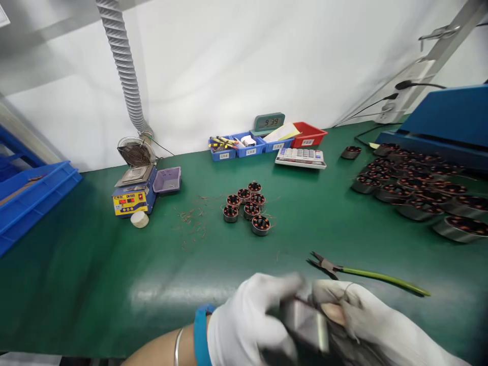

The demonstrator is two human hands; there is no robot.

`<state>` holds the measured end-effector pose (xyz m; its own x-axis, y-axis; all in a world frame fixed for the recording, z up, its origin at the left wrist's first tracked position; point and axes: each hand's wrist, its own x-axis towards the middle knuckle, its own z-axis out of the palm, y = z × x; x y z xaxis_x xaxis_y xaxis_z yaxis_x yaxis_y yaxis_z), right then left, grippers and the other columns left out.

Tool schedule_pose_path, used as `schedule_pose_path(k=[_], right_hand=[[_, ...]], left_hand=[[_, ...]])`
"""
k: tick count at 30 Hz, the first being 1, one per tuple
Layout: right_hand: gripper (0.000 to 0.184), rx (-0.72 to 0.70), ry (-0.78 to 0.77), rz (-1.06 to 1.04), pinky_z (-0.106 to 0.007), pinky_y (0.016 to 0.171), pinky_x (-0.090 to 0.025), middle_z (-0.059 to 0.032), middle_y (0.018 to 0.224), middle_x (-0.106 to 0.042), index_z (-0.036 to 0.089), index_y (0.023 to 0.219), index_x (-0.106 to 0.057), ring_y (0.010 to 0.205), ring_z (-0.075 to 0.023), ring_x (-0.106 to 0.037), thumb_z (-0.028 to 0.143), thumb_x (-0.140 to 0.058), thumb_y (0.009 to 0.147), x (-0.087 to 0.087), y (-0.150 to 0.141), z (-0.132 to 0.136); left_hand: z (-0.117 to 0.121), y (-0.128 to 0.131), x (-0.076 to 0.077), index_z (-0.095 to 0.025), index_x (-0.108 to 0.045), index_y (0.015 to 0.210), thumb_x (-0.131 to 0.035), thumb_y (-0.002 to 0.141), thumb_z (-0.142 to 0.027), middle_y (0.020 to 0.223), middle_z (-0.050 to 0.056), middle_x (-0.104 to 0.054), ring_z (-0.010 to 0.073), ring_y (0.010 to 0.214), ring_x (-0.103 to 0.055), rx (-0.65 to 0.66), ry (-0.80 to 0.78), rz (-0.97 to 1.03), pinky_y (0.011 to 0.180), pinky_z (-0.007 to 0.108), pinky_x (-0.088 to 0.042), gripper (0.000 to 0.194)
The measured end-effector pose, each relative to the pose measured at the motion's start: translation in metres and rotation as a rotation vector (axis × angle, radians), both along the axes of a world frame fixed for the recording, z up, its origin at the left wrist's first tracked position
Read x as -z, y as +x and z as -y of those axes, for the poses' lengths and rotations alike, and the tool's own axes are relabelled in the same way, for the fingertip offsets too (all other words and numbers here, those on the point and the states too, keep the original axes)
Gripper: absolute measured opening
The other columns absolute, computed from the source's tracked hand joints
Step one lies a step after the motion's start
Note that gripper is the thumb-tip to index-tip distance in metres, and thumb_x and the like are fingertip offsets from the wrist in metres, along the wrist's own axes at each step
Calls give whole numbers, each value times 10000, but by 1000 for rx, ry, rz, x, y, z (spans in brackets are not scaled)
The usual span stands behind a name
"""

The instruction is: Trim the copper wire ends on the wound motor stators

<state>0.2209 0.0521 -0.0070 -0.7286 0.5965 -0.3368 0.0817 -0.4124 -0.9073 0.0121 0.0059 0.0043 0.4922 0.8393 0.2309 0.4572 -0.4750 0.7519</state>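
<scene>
Head view: the person's white-gloved left hand (247,325) and right hand (366,310) meet at the near edge of the green tabletop (95,284), lower right of centre from where I stand. Between them is a metal part (307,325), its bright side wall showing, the rest dark and motion-blurred. Left fingers (282,287) curled around it, grasping. Right fingers bent close beside it, one bare fingertip (333,312) out of the glove; I cannot tell whether they grip the part, owing to blur. A blue band (201,335) and a bangle (177,348) on the left wrist. Pliers (366,273) with green handles lie just beyond the right hand, jaws spread. Mid-tabletop: a cluster of seven stators (261,225) with copper windings, wire scraps (186,217) to the left of them. A larger batch of stators (421,206) stands at right, before a blue box (446,117). Far left: a blue-and-yellow heater (131,201) under a hose (122,61), a purple tray (168,178) beside it. Along the wall: a clock (269,122) reading 9:39, small bins (224,156), a calculator (301,158).
</scene>
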Motion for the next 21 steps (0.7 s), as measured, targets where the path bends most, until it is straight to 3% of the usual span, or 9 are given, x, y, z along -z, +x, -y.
schedule_pose_path(k=[2, 6, 7, 9, 13, 15, 17, 19, 21], right_hand=[[684, -39, 104, 91, -245, 387, -315, 62, 477, -375, 245, 655, -378, 369, -78, -314, 904, -554, 698, -7, 2, 3], [602, 7, 659, 360, -272, 465, -319, -7, 568, -459, 223, 595, -457, 519, -132, -398, 769, -513, 842, -26, 1, 2], [573, 13, 714, 382, -273, 474, -318, -11, 577, -466, 222, 590, -464, 535, -135, -395, 726, -535, 853, -28, -3, 1], [534, 36, 544, 296, -262, 448, -304, 16, 536, -433, 233, 605, -434, 482, -117, -355, 696, -567, 835, -23, -12, 2], [516, 232, -100, -69, -227, 368, -256, 97, 475, -320, 265, 691, -337, 376, -73, -228, 680, -639, 741, 6, -28, 12], [490, 266, -80, -89, -231, 377, -312, 81, 498, -388, 258, 715, -373, 376, -78, -288, 669, -632, 783, 17, -23, 14], [441, 300, 244, 32, -273, 459, -459, 6, 607, -569, 233, 796, -504, 459, -131, -508, 658, -609, 852, 19, -7, 11], [458, 385, 807, 212, -375, 687, -588, -117, 928, -719, 211, 1028, -611, 815, -257, -710, 636, -647, 859, 13, 12, 4], [533, 389, 1395, 343, -530, 978, -536, -182, 1218, -685, 204, 1235, -592, 1167, -356, -643, 552, -711, 849, 2, 25, -2]], left_hand=[[0, -1, -6, -251, -639, 678, -812, 648, -708, 888, 85, -722, 263, 877, -715, 77, 80, -65, 879, 394, -589, 489], [-5, -5, -6, -221, -676, 986, -846, 578, -664, 987, 107, -713, 288, 934, -710, -143, 49, -15, 866, 430, -599, 625], [-7, -5, -4, -210, -670, 1011, -838, 604, -615, 963, 99, -716, 273, 895, -714, -159, 43, -25, 845, 415, -603, 598], [-10, -5, 1, -206, -669, 982, -769, 714, -478, 892, 79, -724, 245, 821, -709, -167, 107, -93, 881, 421, -587, 395], [-11, -2, 8, -215, -668, 999, -631, 816, -311, 957, 81, -747, 246, 882, -701, -265, 350, -173, 1078, 537, -461, 210], [-10, -2, 9, -215, -669, 1013, -658, 799, -315, 947, 77, -749, 248, 870, -700, -272, 345, -137, 1077, 544, -460, 237], [-9, -2, 9, -209, -672, 1002, -707, 769, -334, 917, 77, -746, 258, 853, -699, -271, 296, -107, 1071, 557, -463, 266], [-8, -2, 10, -204, -676, 1002, -742, 748, -358, 908, 77, -742, 270, 852, -699, -275, 246, -96, 1078, 575, -453, 304], [-8, -2, 9, -202, -679, 1011, -748, 751, -372, 917, 76, -740, 276, 864, -699, -268, 216, -112, 1088, 574, -446, 318]])
